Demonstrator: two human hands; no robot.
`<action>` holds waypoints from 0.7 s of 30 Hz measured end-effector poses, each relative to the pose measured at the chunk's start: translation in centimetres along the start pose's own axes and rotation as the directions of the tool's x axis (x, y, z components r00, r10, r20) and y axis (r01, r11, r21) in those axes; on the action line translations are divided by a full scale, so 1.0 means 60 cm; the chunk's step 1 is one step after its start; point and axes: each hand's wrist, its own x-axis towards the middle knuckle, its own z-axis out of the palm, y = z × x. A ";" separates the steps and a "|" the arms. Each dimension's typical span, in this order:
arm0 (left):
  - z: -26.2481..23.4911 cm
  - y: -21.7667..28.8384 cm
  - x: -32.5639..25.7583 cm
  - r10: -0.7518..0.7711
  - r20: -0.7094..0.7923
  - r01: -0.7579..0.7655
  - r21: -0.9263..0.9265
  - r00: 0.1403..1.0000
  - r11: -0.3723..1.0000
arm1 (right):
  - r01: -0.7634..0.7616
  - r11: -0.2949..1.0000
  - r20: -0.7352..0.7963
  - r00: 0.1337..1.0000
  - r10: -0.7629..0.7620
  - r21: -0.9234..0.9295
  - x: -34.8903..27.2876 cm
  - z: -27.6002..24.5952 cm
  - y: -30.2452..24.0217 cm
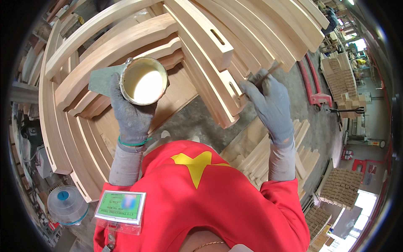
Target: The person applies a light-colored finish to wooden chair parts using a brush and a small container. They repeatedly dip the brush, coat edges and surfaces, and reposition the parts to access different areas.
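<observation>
My left hand (128, 111), in a grey work glove, is closed around a round pot (129, 76) of creamy white liquid. A flat grey-green piece (100, 80) sticks out left of the pot; whether it is fixed to it I cannot tell. In my gloved right hand (270, 94), the fingers pinch a thin wooden stick (274, 67), its lower tip close to a slot. That slot is cut in the end of a pale curved wooden part (231, 86). Just above lies another slotted wooden part (216, 40).
Stacked curved wooden parts (75, 130) surround the left side. Loose wooden strips (256, 157) lie low on my right. A red pallet jack (317, 94) stands farther right, near stacked wood (341, 187). At lower left is a fan-like round device (67, 203).
</observation>
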 end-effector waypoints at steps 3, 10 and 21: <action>0.003 0.005 -0.001 -0.154 0.012 0.151 -0.292 0.988 0.944 | 0.334 0.924 -0.052 0.936 -0.348 -0.186 0.019 0.012 0.014; 0.000 0.013 -0.007 -0.239 -0.003 0.212 -0.451 0.971 0.867 | 0.143 0.990 0.001 0.990 -0.143 0.019 0.007 -0.009 0.002; 0.017 0.011 -0.027 0.334 0.233 -0.366 0.831 0.913 0.420 | 0.133 0.976 -0.039 0.991 -0.128 0.170 0.029 0.003 0.017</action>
